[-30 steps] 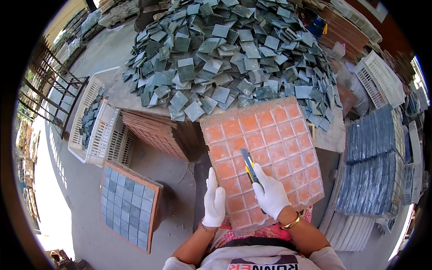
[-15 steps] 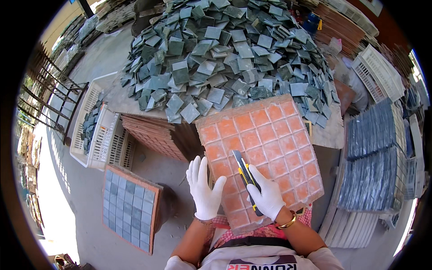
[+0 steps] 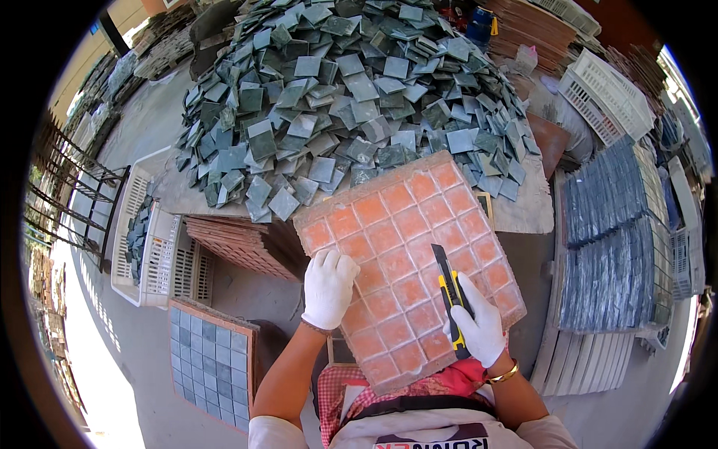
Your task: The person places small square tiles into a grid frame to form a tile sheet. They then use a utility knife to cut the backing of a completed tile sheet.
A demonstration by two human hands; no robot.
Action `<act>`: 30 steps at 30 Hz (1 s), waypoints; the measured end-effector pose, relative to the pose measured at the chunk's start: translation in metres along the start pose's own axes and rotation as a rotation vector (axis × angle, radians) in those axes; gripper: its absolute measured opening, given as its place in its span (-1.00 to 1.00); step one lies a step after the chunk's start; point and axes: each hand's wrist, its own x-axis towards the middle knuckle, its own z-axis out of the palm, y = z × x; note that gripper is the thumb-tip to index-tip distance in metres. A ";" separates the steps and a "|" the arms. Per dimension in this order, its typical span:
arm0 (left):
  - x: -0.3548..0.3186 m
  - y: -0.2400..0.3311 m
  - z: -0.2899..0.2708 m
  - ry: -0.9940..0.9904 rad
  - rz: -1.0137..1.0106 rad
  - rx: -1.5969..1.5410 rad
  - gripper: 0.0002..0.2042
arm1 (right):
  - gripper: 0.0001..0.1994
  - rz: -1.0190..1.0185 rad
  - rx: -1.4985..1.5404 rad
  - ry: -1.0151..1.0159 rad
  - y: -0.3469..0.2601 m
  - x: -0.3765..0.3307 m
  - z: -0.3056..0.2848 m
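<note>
An orange square grid mould (image 3: 407,247) rests tilted in front of me, its cells empty. My left hand (image 3: 327,288), in a white glove, lies on the mould's left edge with fingers curled over it. My right hand (image 3: 479,329), also gloved, grips a yellow and black utility knife (image 3: 447,288) whose blade points up over the mould's right half. A gold bangle sits on my right wrist.
A big heap of loose grey-green square tiles (image 3: 336,97) lies beyond the mould. A stack of brown moulds (image 3: 239,243) and white crates (image 3: 153,251) stand at left, a filled tile sheet (image 3: 213,359) lower left, stacked blue-grey tile sheets (image 3: 613,247) at right.
My left hand moved up from the mould's lower left to grip its left edge. My right hand with the knife shifted right, and the view came closer.
</note>
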 end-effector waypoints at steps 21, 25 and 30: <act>-0.135 0.056 -0.034 0.379 -0.752 -1.036 -0.32 | -0.41 -0.138 -0.656 -0.472 0.020 -0.067 -0.013; -0.114 0.095 -0.014 0.485 -0.863 -1.347 -0.36 | -0.40 -0.184 -0.670 -0.458 0.028 -0.070 -0.010; -0.097 0.109 -0.020 0.282 -1.118 -1.504 -0.43 | -0.40 -0.174 -0.677 -0.488 0.030 -0.071 -0.005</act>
